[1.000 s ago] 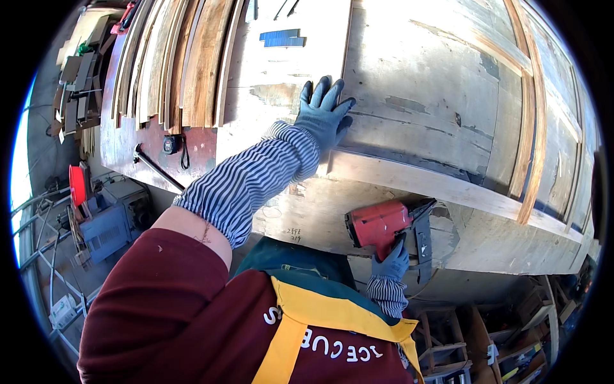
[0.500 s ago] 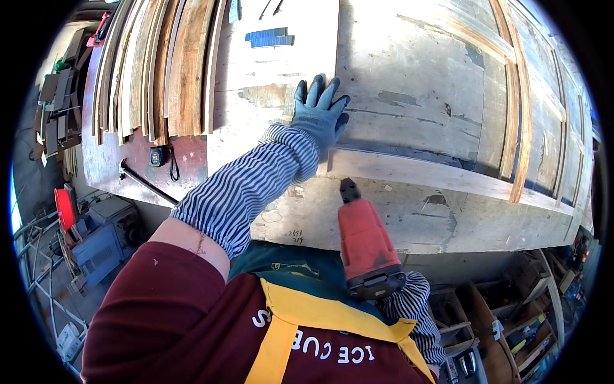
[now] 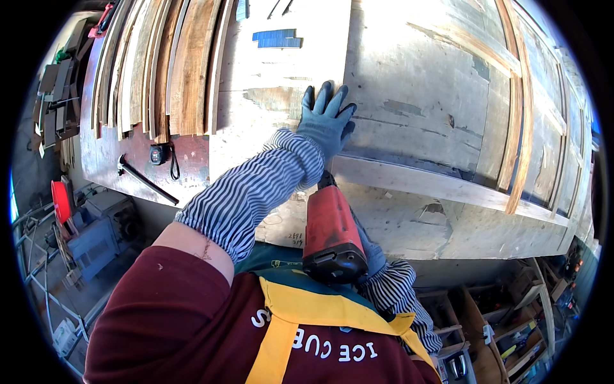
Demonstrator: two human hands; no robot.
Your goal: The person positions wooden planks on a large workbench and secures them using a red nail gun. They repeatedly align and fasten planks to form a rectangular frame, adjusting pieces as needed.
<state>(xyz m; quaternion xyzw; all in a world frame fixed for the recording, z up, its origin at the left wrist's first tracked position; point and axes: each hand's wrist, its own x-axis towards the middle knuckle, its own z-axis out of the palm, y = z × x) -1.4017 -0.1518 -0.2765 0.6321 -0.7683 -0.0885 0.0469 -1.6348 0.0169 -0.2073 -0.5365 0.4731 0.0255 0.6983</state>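
My left hand, in a blue-grey glove with dark fingertips, lies with fingers spread at the left end of a pale wooden strip on the worktop. My right hand, also gloved, grips a red nail gun with a black end cap. The gun's body hides most of that hand's fingers. The dark nose of the gun points away from me, close to the strip's left end and just below my left wrist. Whether it touches the wood I cannot tell.
Long wooden boards lie side by side at the far left. A tape measure and a hammer rest near the left edge. Blue nail strips lie beyond my left hand. Wooden slats cross at right; shelves stand below.
My right hand has brought the nail gun leftward and forward, its nose now close under my left wrist. My left hand stays spread in the same place; the view has shifted slightly.
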